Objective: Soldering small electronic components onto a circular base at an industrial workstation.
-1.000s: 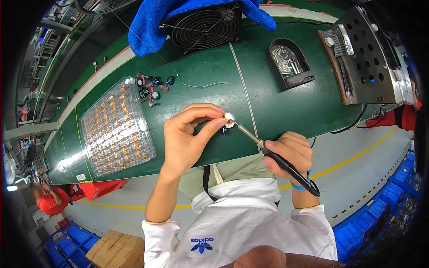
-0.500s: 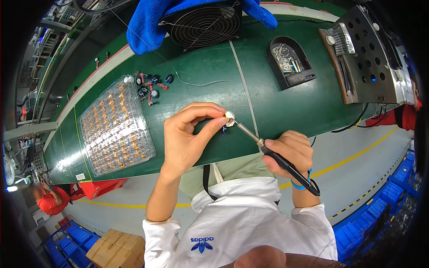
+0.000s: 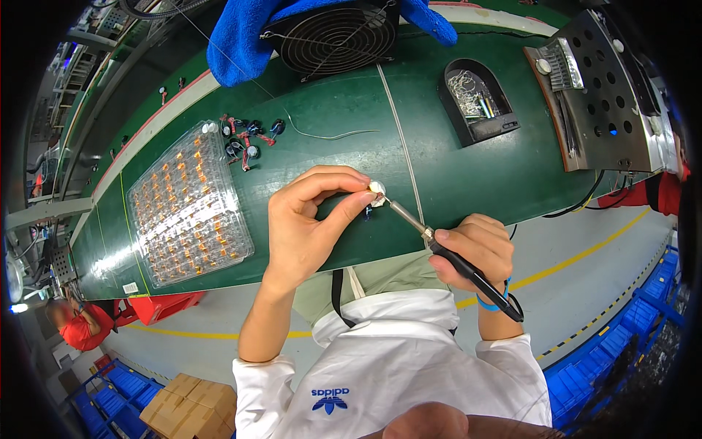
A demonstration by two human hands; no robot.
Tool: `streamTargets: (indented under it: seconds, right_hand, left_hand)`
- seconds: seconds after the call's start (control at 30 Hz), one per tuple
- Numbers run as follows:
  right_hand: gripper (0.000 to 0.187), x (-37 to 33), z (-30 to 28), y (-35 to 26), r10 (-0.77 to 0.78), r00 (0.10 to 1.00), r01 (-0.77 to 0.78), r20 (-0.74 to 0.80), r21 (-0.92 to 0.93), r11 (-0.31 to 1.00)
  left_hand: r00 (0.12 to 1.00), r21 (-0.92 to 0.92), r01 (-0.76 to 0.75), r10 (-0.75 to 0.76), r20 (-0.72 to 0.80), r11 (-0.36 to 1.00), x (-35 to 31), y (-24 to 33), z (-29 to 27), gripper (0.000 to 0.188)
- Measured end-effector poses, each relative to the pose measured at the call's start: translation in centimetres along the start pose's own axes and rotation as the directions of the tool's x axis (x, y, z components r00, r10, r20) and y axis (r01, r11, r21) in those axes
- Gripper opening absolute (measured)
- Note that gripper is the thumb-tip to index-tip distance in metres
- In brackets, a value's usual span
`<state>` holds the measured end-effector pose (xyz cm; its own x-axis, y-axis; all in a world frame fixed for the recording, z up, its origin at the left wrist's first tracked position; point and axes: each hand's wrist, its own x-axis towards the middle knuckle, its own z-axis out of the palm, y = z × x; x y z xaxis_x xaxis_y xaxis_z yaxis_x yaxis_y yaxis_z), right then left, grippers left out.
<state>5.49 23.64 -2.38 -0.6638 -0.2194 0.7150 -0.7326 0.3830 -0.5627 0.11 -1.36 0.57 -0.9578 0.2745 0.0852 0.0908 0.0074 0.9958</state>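
Observation:
My left hand (image 3: 303, 227) pinches a small white round component (image 3: 377, 188) between thumb and fingertips, just above the green bench. A dark bit (image 3: 368, 213) hangs below it. In my right hand (image 3: 479, 252) is a soldering iron (image 3: 409, 219), gripped by its black handle. Its metal tip points left and meets the component, or comes very close; contact is too small to confirm. Left of my left hand lies a clear plastic tray (image 3: 191, 208) with rows of small orange-copper pieces. Several dark round parts with red leads (image 3: 252, 152) lie beyond the tray's right corner.
A thin solder wire (image 3: 333, 137) curves across the green bench (image 3: 292, 102). Behind it stand a black fan (image 3: 338, 42) and a blue cloth (image 3: 238, 44). A black arched holder (image 3: 479, 132) and a perforated metal stand (image 3: 603, 102) are at the right.
Both hands keep nearly the same pose, with the iron's tip still at the white component. On the far left bench strip, small parts have shifted slightly.

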Motion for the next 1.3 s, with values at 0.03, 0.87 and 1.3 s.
streamTargets:
  seconds: [0.03, 0.87, 1.3]
  right_hand:
    - [0.028, 0.0, 0.1, 0.0, 0.003, 1.0, -0.003, -0.001, 0.002, 1.0]
    - [0.031, 0.0, -0.4, -0.1, 0.004, 0.999, -0.005, 0.035, 0.015, 1.0]
    - [0.037, 0.2, -1.3, -0.5, 0.102, 0.993, -0.107, -0.055, -0.077, 0.991]
  left_hand:
    - [1.0, 0.001, 0.001, -0.001, -0.001, 1.0, 0.0, 0.0, 0.0, 0.016]
    - [0.998, -0.03, 0.023, -0.025, -0.057, 0.999, -0.1, -0.1, 0.4, 0.017]
    - [0.995, 0.016, 0.031, -0.029, -0.091, 0.999, 0.2, 0.0, 0.0, 0.012]
